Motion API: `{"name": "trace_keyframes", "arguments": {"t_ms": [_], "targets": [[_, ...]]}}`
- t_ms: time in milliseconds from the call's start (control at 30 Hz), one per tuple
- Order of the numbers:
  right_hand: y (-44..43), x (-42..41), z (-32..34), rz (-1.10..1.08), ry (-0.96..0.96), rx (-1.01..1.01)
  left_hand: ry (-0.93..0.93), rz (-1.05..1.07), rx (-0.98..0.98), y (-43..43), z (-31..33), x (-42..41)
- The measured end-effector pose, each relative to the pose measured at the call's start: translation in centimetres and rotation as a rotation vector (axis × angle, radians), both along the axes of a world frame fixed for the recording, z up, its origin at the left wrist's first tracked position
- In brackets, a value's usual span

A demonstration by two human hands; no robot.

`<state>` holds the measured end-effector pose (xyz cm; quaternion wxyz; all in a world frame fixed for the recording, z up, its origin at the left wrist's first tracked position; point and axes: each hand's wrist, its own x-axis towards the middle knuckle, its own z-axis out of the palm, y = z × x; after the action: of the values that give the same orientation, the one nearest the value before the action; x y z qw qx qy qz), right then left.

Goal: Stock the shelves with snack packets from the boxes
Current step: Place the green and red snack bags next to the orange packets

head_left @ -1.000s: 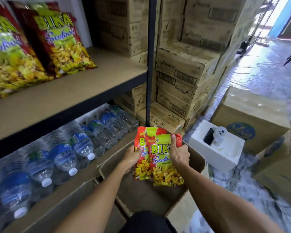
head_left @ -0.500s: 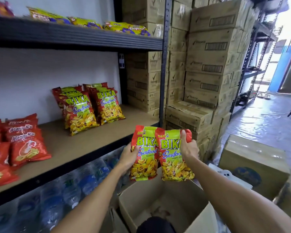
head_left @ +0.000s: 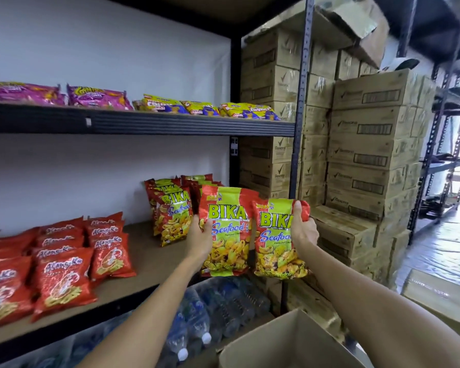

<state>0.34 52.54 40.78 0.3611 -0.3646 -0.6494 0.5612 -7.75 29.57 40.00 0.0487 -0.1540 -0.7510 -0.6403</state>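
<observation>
I hold two red and green Bika Seafood packets upright in front of the middle shelf. My left hand grips the left packet by its left edge. My right hand grips the right packet near its top right corner, thumb over the front. More Bika packets stand on the shelf just behind and left of my left hand. The open cardboard box is below, its inside hidden.
Red Alang-Ka packets fill the shelf's left part. The upper shelf carries purple and yellow packets. Water bottles lie under the middle shelf. Stacked brown cartons rise at the right, beyond the black shelf post.
Both hands lifted the two packets out of the box up to the level of the middle shelf. The packets have drawn slightly apart, and my view has tilted upward.
</observation>
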Motion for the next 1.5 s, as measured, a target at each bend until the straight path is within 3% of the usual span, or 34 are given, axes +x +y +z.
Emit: {"name": "trace_keyframes", "arguments": {"t_ms": [267, 367, 733, 1000, 1300, 1500], "targets": [[-3.6, -8.4, 2.6, 0.138, 0.093, 0.010, 0.071, 0.129, 0.083, -3.4, 1.6, -5.6], [-4.5, -11.8, 2.7, 0.197, 0.101, 0.013, 0.050, 0.192, 0.089, -4.0, -0.4, -9.8], [-3.0, -20.5, -0.7, 0.209, 0.075, 0.044, 0.055, 0.291, 0.157, -3.9, -4.0, -12.7], [-3.0, -22.7, -1.3, 0.313, 0.256, 0.158, 0.146, 0.343, 0.119, -3.9, -5.6, -13.2], [-2.6, -23.0, -4.8, 0.318, 0.262, 0.270, 0.271, 0.325, 0.099, -3.6, -6.3, -13.6], [-3.1, -20.9, -7.6, 0.306, 0.216, 0.317, 0.261, 0.166, -0.020, -4.9, -7.0, -14.2]]}}
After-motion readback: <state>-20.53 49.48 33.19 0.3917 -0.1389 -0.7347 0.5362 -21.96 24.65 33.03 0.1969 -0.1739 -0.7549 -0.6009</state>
